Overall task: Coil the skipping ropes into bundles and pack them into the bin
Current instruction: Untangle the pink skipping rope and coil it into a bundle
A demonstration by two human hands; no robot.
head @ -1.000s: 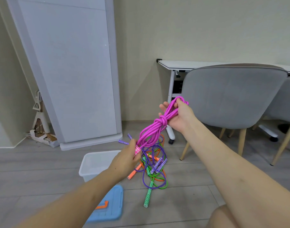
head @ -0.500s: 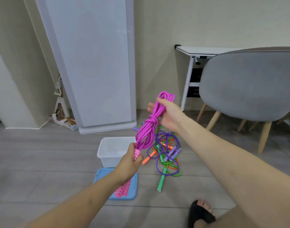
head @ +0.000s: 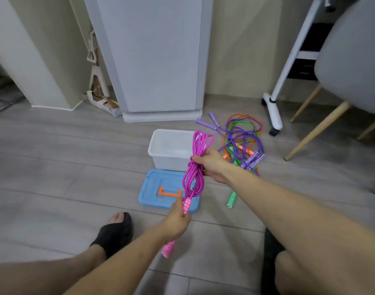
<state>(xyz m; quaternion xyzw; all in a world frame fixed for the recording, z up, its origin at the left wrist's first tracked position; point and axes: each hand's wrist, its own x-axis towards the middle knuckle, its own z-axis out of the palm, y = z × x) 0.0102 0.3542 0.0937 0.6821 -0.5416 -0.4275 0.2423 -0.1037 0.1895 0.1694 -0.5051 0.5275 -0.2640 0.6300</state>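
Magenta cord, coiled and knotted into a long bundle, hung between a person's two hands above the grey plank floor (head: 54, 167). The right hand (head: 212, 165) gripped the pink skipping rope (head: 193, 177) just beside its knot, fingers curled round the strands, with a loop of cord standing up above the fist. The left hand (head: 178, 222) closed round the rope's pink patterned handles (head: 186, 206) at the lower end of the bundle, and a handle tip showed below the wrist. Directly behind the bundle sat the white plastic bin (head: 161, 150), open on the floor, with its blue lid (head: 152, 192) lying flat in front of it, orange handle facing up. To the right of the bin lay a loose tangle of ropes (head: 242, 139) in purple, green and orange, uncoiled, their patterned handles spread about; one green handle (head: 231, 199) lay apart from the heap, near the lid's right edge. A foot in a black slipper (head: 116, 233) stood on the floor at lower left. Behind stood a pale panel (head: 156, 56) against the wall, and at right a grey chair (head: 352, 56) with wooden legs beside a white bench leg (head: 276, 103) on a castor.
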